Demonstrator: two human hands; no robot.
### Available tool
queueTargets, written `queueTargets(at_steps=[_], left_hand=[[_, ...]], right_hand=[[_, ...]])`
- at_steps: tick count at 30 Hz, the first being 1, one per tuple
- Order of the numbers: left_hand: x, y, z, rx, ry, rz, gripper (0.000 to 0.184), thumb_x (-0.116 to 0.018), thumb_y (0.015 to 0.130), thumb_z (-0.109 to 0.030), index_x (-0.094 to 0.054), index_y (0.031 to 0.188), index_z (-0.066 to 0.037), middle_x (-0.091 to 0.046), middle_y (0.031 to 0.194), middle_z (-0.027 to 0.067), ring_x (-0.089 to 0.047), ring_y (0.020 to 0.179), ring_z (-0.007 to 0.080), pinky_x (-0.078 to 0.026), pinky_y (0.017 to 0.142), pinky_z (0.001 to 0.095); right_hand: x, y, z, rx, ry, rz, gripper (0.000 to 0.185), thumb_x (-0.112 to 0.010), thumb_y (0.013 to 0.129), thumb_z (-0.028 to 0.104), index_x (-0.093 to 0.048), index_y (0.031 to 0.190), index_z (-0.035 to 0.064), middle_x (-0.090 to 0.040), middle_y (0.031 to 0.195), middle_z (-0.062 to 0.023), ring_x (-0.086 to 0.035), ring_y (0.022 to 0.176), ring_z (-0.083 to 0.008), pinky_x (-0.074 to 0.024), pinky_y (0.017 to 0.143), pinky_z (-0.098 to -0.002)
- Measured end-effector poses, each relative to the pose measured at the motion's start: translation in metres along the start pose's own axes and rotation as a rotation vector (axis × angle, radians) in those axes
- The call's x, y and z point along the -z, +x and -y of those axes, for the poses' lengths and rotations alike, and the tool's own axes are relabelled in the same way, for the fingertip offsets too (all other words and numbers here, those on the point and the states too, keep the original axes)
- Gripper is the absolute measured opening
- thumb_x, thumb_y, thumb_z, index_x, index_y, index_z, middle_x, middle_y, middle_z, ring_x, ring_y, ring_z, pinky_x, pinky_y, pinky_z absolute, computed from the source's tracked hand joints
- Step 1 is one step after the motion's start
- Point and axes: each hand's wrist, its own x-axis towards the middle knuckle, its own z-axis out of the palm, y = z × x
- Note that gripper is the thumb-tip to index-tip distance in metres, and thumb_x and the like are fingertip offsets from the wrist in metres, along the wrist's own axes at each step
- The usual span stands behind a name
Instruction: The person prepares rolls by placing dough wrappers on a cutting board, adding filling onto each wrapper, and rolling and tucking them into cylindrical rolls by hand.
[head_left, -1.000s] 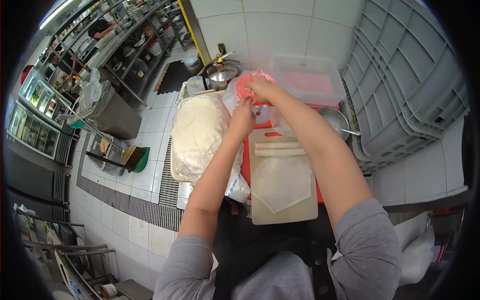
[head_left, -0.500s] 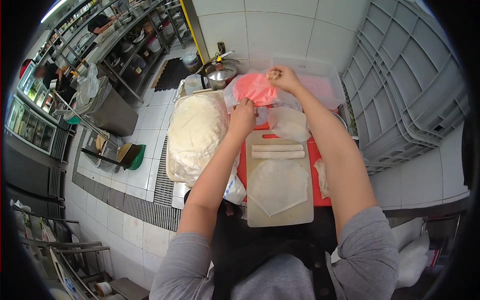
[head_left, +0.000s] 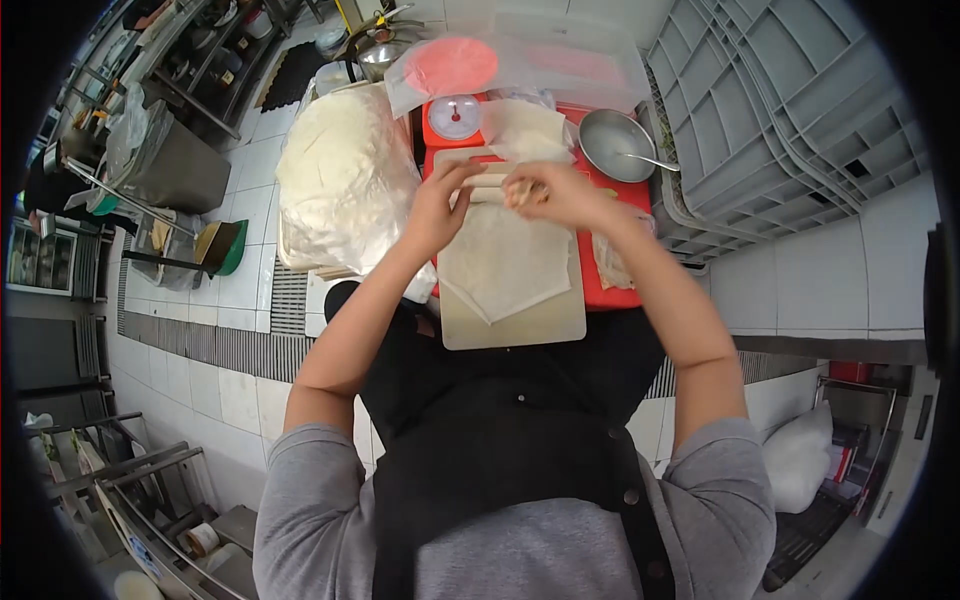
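On the pale cutting board (head_left: 515,335) lies a thin, translucent wrapper sheet (head_left: 505,262), one corner toward me. Pale rolls (head_left: 487,181) rest across the board just beyond it, partly covered by my hands. My right hand (head_left: 555,195) is closed around a small clump of lumpy, pale brown filling (head_left: 522,193), above the sheet's far right part. My left hand (head_left: 440,205) is at the left end of the rolls, thumb and fingers apart, holding nothing. Whether its fingertips touch a roll I cannot tell.
Behind the board are a red dial scale (head_left: 454,118), a pink disc under plastic (head_left: 452,66) and a wrapper stack (head_left: 525,130). A metal bowl (head_left: 612,150) with a spoon stands right. A plastic-covered white mass (head_left: 340,175) fills the left; grey crates (head_left: 790,110) rise at right.
Both hands have come back toward me from the scale area to the board, the right still holding its clump. The left has let go of the plastic. The view has tilted down.
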Motion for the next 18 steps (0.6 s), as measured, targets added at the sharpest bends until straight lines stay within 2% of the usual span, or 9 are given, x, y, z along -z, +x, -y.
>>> queueTargets(at_steps=[2,4,6,8,10,12,15,17,18], left_hand=[[-0.020,-0.042,0.012,0.475,-0.386,0.112,0.028,-0.061,0.094,0.008,-0.063,0.120,-0.001,-0.068,0.111,0.0122,-0.072,0.089,0.0230,-0.059,0.071,0.0336],[-0.021,-0.068,0.003,0.590,-0.390,0.179,0.021,-0.060,0.095,0.007,-0.062,0.115,0.001,-0.067,0.106,0.0116,-0.072,0.079,0.0197,-0.058,0.064,0.0318],[-0.020,-0.092,-0.009,0.701,-0.396,0.255,0.014,-0.059,0.097,0.005,-0.061,0.111,0.002,-0.067,0.100,0.0110,-0.071,0.069,0.0164,-0.057,0.056,0.0299],[-0.019,-0.113,-0.021,0.818,-0.480,0.247,0.009,-0.061,0.098,0.001,-0.059,0.107,0.003,-0.066,0.086,0.0098,-0.069,0.060,0.0164,-0.053,0.049,0.0310],[-0.010,-0.125,-0.033,0.805,-0.362,0.280,0.012,-0.064,0.097,-0.002,-0.059,0.108,0.002,-0.065,0.082,0.0104,-0.070,0.060,0.0188,-0.053,0.051,0.0327],[-0.005,-0.134,-0.035,0.793,-0.239,0.313,0.016,-0.066,0.095,-0.004,-0.059,0.109,0.002,-0.065,0.077,0.0111,-0.070,0.060,0.0213,-0.053,0.052,0.0345],[0.000,-0.135,-0.038,0.608,0.045,0.348,0.027,-0.072,0.091,-0.008,-0.058,0.112,0.001,-0.063,0.069,0.0131,-0.066,0.054,0.0289,-0.053,0.054,0.0398],[0.006,-0.106,-0.059,0.805,0.106,0.424,0.037,-0.076,0.082,-0.006,-0.059,0.115,-0.001,-0.070,0.085,0.0192,-0.071,0.083,0.0401,-0.056,0.075,0.0469],[0.001,-0.103,-0.055,0.812,0.110,0.417,0.037,-0.076,0.082,-0.006,-0.059,0.115,-0.001,-0.070,0.085,0.0192,-0.071,0.083,0.0401,-0.056,0.075,0.0469]], right_hand=[[-0.048,-0.020,0.004,0.080,-0.114,-0.139,0.045,-0.073,0.082,0.004,-0.065,0.127,-0.0002,-0.073,0.103,-0.0149,-0.071,0.095,-0.0301,-0.0560,0.086,-0.0376],[-0.088,-0.033,-0.013,0.167,-0.237,-0.241,0.049,-0.074,0.082,0.004,-0.063,0.130,0.0011,-0.072,0.107,-0.0153,-0.070,0.099,-0.0330,-0.0549,0.089,-0.0392],[-0.110,-0.046,-0.018,0.148,-0.033,-0.153,0.057,-0.080,0.079,0.009,-0.062,0.133,0.0032,-0.069,0.114,-0.0166,-0.065,0.105,-0.0364,-0.0521,0.095,-0.0422],[-0.122,-0.056,-0.027,0.159,-0.049,-0.234,0.057,-0.082,0.078,0.011,-0.063,0.132,0.0036,-0.069,0.117,-0.0167,-0.064,0.108,-0.0362,-0.0512,0.097,-0.0435],[-0.131,-0.060,-0.033,0.174,-0.066,-0.307,0.058,-0.084,0.078,0.013,-0.063,0.131,0.0040,-0.068,0.119,-0.0168,-0.063,0.111,-0.0360,-0.0504,0.098,-0.0447],[-0.141,-0.061,-0.035,0.037,0.042,-0.411,0.056,-0.085,0.077,0.015,-0.065,0.128,0.0034,-0.069,0.117,-0.0164,-0.062,0.112,-0.0357,-0.0497,0.099,-0.0446],[-0.160,-0.060,-0.034,-0.099,-0.107,-0.480,0.046,-0.083,0.080,0.014,-0.069,0.121,0.0022,-0.069,0.115,-0.0149,-0.061,0.112,-0.0351,-0.0492,0.100,-0.0440],[-0.170,-0.059,-0.033,-0.059,-0.064,-0.461,0.041,-0.082,0.081,0.014,-0.070,0.118,0.0024,-0.069,0.114,-0.0144,-0.061,0.112,-0.0352,-0.0492,0.100,-0.0435],[-0.175,-0.057,-0.034,-0.026,-0.020,-0.449,0.036,-0.081,0.082,0.013,-0.071,0.114,0.0025,-0.069,0.113,-0.0139,-0.060,0.112,-0.0352,-0.0491,0.100,-0.0429]])
